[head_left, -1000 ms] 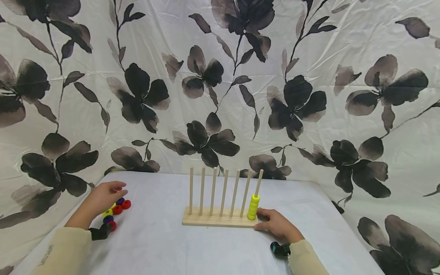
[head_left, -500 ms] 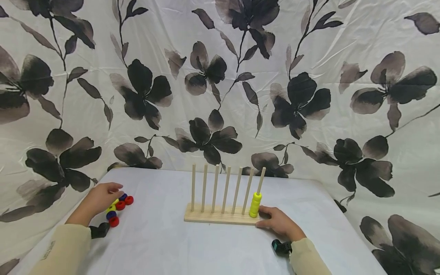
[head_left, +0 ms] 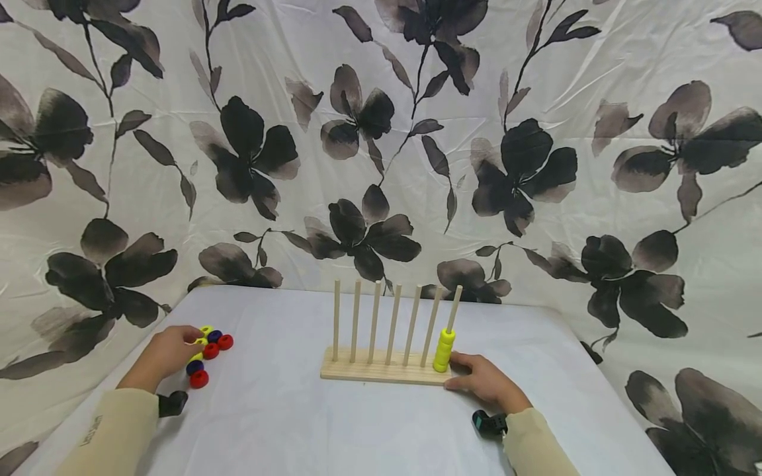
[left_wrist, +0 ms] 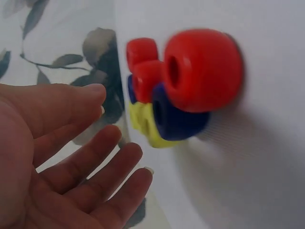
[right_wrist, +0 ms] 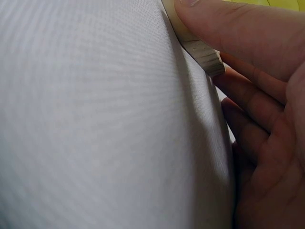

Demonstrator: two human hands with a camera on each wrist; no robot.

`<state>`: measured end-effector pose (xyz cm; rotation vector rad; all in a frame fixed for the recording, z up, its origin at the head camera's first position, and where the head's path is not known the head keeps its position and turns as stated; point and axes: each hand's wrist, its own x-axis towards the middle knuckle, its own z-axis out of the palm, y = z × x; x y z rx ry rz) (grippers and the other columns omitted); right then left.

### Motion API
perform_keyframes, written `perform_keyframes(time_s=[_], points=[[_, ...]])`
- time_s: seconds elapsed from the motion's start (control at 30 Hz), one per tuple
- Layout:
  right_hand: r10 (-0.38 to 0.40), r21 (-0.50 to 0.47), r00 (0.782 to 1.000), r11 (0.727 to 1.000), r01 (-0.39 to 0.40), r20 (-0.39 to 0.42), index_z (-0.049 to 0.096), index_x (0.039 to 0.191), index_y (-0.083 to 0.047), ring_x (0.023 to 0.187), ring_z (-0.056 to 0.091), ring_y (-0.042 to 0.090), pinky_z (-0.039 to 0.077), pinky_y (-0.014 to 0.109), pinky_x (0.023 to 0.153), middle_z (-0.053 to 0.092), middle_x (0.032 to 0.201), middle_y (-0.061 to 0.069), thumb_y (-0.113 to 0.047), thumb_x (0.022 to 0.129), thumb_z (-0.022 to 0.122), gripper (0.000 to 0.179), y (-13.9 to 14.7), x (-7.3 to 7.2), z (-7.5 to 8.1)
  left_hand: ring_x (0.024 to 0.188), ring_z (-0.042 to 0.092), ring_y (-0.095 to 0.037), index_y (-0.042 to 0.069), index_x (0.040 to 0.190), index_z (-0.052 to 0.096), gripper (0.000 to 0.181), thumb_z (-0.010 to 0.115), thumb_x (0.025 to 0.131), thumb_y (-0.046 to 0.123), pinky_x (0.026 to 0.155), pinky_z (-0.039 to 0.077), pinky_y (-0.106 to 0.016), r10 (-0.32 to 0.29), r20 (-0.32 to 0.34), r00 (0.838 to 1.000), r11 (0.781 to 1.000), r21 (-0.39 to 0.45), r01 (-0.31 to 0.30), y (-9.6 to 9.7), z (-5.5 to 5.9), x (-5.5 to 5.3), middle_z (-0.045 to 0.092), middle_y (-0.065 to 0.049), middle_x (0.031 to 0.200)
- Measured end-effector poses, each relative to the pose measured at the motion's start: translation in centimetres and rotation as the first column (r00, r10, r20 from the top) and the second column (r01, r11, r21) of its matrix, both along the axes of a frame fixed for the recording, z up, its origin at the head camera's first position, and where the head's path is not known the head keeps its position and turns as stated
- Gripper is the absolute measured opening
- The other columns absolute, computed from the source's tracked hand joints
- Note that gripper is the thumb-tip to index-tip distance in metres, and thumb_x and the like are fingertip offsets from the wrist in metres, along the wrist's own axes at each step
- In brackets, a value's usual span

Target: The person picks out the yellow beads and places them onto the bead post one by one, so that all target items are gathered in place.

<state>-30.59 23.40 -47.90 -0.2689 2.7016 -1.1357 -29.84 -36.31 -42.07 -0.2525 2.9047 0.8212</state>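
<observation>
Floral cloth [head_left: 286, 211] in black and grey on white hangs behind a white-covered table [head_left: 309, 430]. On the table, right of the middle, stands a wooden rack [head_left: 381, 371], a flat base with seven upright pegs [head_left: 374, 320] in a row. Yellow beads [head_left: 444, 350] are stacked on the rightmost peg, its upper part showing above them; the other pegs are bare. The right hand [head_left: 485, 383] grips that end of the base, thumb at the near side and fingers around the far side. Well apart, toward the table's left edge, lies a small cluster of loose beads: three red beads [head_left: 199, 379], blue beads [head_left: 194, 367] and a few yellow ones. The left hand [head_left: 169, 355] is just beside them, its fingers loosely bent and parted, holding nothing; whether a fingertip touches a bead, I cannot tell. Both arms wear cream sleeves [head_left: 113, 426] and black wrist devices [head_left: 489, 423].
</observation>
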Motion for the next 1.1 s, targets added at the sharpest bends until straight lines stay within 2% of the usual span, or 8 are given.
perform_keyframes(time_s=[0.17,0.37,0.53,0.77,1.1], points=[[0.003,0.000,1.000,1.000,-0.003,0.001,0.052,0.140,-0.010,0.141,0.035,0.039,0.026,0.061,0.114,0.047,0.148,0.013,-0.040,0.075,0.080,0.078,0.0,0.0,0.1,0.110,0.049,-0.051,-0.010,0.128,0.051,0.051,0.064,0.091,0.022,0.090,0.049,-0.061,0.036,0.016,0.999,0.999,-0.006,-0.036,-0.3,-0.5,-0.1,0.046,-0.038,0.126],[-0.009,-0.007,1.000,1.000,0.009,-0.011,0.052,0.140,-0.009,0.141,0.035,0.039,0.026,0.060,0.114,0.048,0.147,0.013,-0.038,0.074,0.081,0.077,0.1,0.0,0.2,0.103,0.052,-0.046,-0.013,0.124,0.052,0.050,0.066,0.089,0.020,0.087,0.049,-0.059,0.059,-0.006,0.998,0.998,-0.018,-0.060,-0.6,-1.3,-0.5,0.050,-0.036,0.119],[-0.009,-0.019,1.000,1.000,0.009,-0.002,0.052,0.140,-0.010,0.141,0.035,0.038,0.026,0.060,0.114,0.048,0.147,0.012,-0.037,0.074,0.082,0.076,0.1,0.0,0.0,0.099,0.052,-0.046,-0.014,0.121,0.052,0.049,0.067,0.088,0.020,0.085,0.051,-0.057,0.075,-0.005,0.997,0.997,-0.028,-0.076,-0.7,-1.9,-0.4,0.051,-0.036,0.115],[-0.006,-0.012,1.000,1.000,0.006,-0.012,0.053,0.140,-0.011,0.141,0.036,0.038,0.027,0.060,0.114,0.049,0.147,0.012,-0.037,0.075,0.082,0.075,0.0,0.1,-0.1,0.096,0.053,-0.044,-0.015,0.121,0.050,0.050,0.066,0.088,0.019,0.082,0.052,-0.054,0.103,-0.017,0.995,0.995,-0.013,-0.103,-0.4,-1.9,-0.1,0.053,-0.036,0.112],[-0.002,-0.015,1.000,1.000,0.002,-0.020,0.054,0.139,-0.013,0.141,0.036,0.038,0.027,0.060,0.114,0.049,0.147,0.011,-0.039,0.074,0.082,0.075,0.1,-0.2,-0.4,0.091,0.050,-0.041,-0.014,0.113,0.052,0.043,0.064,0.088,0.019,0.078,0.050,-0.051,0.186,-0.019,0.982,0.983,0.005,-0.186,0.5,-2.3,0.0,0.056,-0.031,0.102]])
